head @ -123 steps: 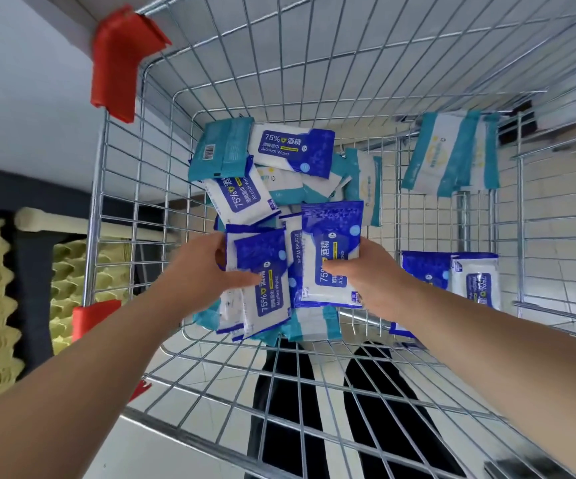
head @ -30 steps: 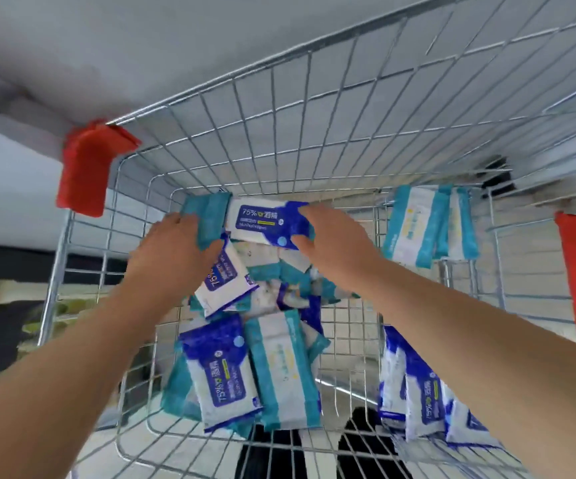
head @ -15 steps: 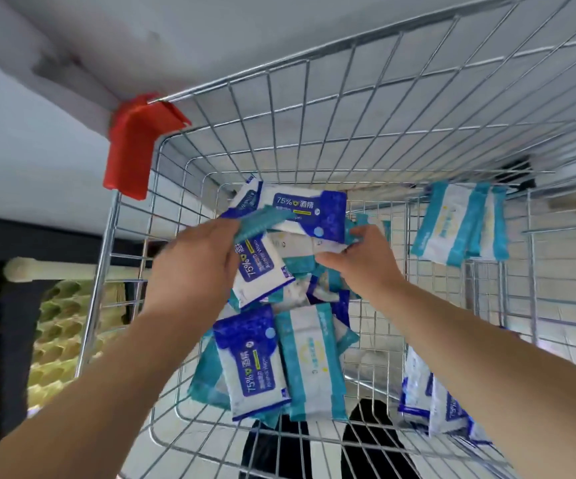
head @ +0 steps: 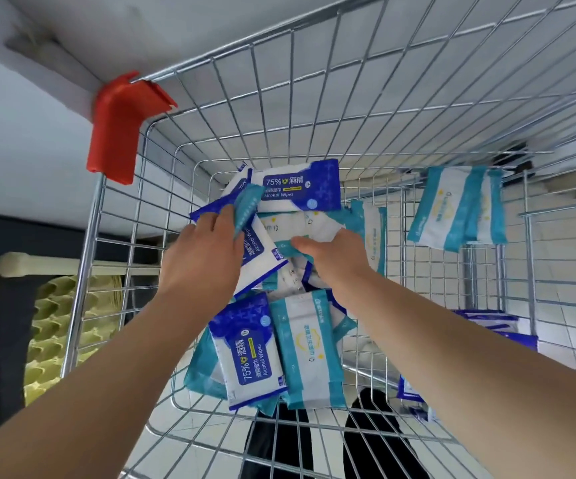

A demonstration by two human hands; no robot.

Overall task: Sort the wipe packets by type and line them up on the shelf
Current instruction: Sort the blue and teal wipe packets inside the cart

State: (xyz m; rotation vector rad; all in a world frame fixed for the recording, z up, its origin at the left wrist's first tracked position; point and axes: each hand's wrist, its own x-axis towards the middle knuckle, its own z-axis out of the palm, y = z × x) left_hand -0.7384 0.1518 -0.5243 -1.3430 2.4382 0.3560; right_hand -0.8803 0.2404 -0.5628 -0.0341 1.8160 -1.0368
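Mid-sort in the wire shelf [head: 272, 108]: left hand [head: 207, 261] pinches a teal packet [head: 247, 209], right hand [head: 336, 259] grips a second teal packet [head: 284, 247] in the mixed pile [head: 255, 357]; both likely belong with the teal row [head: 459, 209].

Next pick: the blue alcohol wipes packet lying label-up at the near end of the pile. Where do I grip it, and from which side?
Probably the near short end of the blue alcohol wipes packet, coming from the near side. It lies flat with its right long edge tight against a teal wipes packet, but its near end lies uncovered.
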